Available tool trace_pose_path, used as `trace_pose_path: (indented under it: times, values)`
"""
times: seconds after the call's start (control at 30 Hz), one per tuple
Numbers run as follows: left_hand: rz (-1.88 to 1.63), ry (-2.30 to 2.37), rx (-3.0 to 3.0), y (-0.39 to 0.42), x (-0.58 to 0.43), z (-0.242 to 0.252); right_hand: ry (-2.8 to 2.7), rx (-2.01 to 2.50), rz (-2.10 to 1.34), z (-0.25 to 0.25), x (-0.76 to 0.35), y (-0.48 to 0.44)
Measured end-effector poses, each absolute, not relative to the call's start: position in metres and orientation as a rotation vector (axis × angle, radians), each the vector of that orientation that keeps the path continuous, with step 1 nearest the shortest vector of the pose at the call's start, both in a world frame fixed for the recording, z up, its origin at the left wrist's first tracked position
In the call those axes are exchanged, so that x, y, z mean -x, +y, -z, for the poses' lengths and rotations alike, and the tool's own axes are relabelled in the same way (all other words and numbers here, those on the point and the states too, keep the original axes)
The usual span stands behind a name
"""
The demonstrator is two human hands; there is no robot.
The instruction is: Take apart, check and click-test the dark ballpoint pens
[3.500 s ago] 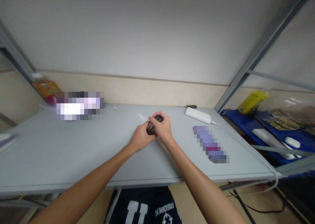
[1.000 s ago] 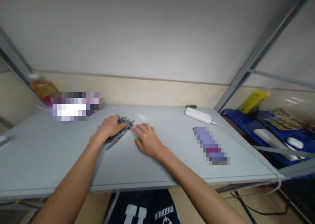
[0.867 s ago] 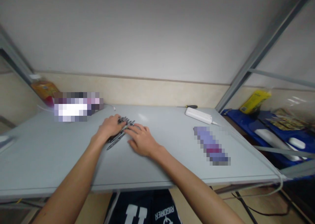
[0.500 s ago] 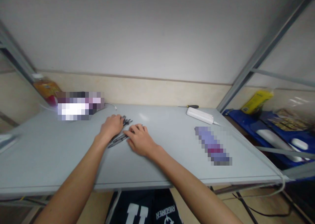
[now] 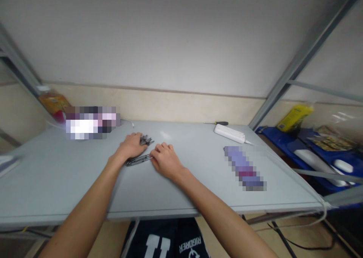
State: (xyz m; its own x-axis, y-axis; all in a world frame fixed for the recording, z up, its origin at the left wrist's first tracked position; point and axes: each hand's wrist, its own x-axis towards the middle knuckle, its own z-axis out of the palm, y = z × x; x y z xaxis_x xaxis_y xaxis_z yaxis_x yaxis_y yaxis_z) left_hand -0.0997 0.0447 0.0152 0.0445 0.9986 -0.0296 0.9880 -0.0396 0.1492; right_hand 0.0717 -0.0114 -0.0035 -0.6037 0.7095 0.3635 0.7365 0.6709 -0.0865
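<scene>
On the desk, my left hand [image 5: 132,146] is closed over a bunch of dark, slim pens [image 5: 146,139], whose ends stick out past the fingers at the far right. Closer to me, a few clear-and-black pens [image 5: 138,159] lie side by side, running from under my left wrist toward my right hand [image 5: 166,161]. The curled fingers of my right hand close on the right ends of these nearer pens, hiding their tips. How many pens sit under my left palm is hidden.
The grey desk [image 5: 181,193] carries a white power strip [image 5: 229,133], a screwdriver [image 5: 222,123] and a blurred-out flat item [image 5: 244,168] on the right. At the back left stand an orange bottle [image 5: 53,101] and a bright blurred-out object [image 5: 90,122].
My right hand has shifted slightly right, its fingers more curled. The nearer pens now lie flatter and closer together, while my left hand has moved slightly and its thumb reaches further right.
</scene>
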Motion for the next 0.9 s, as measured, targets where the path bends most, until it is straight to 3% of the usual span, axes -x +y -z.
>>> trace_pose_path:
  times: [0.33, 0.9]
  values:
    - [-0.379, 1.619, -2.128, 0.046, 0.113, -0.021, -2.507, 1.098, -0.018, 0.008, -0.069, -0.01]
    - [-0.372, 1.586, -2.183, 0.044, 0.114, -0.022, -2.396, 1.093, -0.201, 0.012, -0.082, -0.005]
